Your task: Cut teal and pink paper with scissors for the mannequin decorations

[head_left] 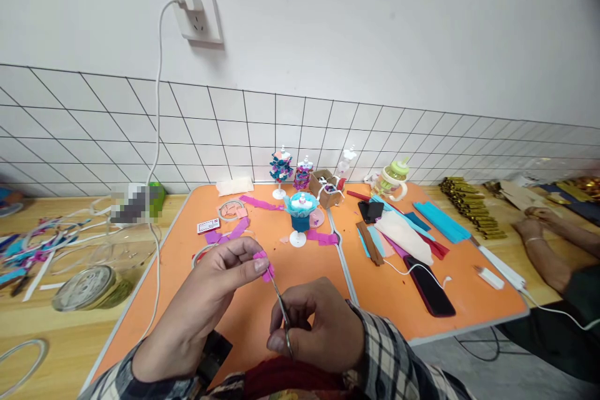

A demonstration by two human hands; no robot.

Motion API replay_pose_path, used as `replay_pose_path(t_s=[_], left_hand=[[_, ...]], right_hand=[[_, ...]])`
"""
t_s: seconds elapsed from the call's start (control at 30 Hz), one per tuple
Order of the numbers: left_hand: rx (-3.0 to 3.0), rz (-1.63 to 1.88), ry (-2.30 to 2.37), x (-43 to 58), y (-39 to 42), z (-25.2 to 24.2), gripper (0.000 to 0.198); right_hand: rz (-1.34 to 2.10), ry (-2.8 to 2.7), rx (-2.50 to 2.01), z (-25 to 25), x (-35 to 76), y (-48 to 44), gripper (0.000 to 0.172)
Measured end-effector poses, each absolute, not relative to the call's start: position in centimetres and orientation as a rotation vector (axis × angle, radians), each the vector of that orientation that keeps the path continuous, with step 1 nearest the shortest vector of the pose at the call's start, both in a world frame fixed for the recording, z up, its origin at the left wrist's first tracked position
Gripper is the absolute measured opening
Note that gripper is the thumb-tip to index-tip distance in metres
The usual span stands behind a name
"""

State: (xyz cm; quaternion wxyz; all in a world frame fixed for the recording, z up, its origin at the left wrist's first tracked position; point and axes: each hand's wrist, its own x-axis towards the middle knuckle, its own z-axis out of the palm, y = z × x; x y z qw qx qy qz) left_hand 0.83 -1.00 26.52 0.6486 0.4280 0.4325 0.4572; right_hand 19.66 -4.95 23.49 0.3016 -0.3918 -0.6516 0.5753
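Note:
Between the thumb and fingers of my left hand (225,281) is a small piece of pink paper (265,266). My right hand (316,325) is closed around the handles of a pair of scissors (281,306), whose tips reach the pink paper. Beyond my hands, a small white stand dressed in blue paper (300,219) stands upright on the orange table (253,325). Behind it are a stand with dark teal and pink pieces (281,167) and a shorter one in purple and pink (304,174). Purple paper strips (323,237) lie beside the blue one.
A small brown box (327,187) and a green-lidded bottle (394,180) stand at the back. A phone (429,287), cable and coloured paper lie on the right. A glass jar (94,287) lies at the left. Another person's hands (539,225) rest at the far right.

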Motion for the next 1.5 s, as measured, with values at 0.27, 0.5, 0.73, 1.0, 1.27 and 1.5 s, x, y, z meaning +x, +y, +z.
replay_pose_path(t_s=[0.27,0.5,0.73,1.0,1.27,1.5], left_hand=[[0.959,0.965,0.906,0.2,-0.5,26.2,0.030],[1.054,1.180,1.064,1.1,-1.3,25.9,0.020],[1.042,1.264,1.075,1.7,-1.9,25.2,0.016],[1.135,1.090,1.015,0.7,-1.5,26.0,0.010],[1.171,1.039,0.976,0.0,-1.5,26.1,0.010],[1.198,0.999,0.978,0.1,-1.7,26.8,0.013]], right_hand=[[1.543,-1.737,-1.033,23.4,19.7,-5.1,0.015],[1.549,-1.691,-1.003,23.3,19.6,-5.3,0.022],[1.517,-1.681,-1.030,23.4,19.6,-5.1,0.021],[1.550,-1.714,-1.036,23.6,20.1,-5.2,0.029],[1.557,-1.744,-1.034,23.7,20.2,-5.3,0.017],[1.518,-1.785,-1.040,23.4,20.2,-5.4,0.011]])
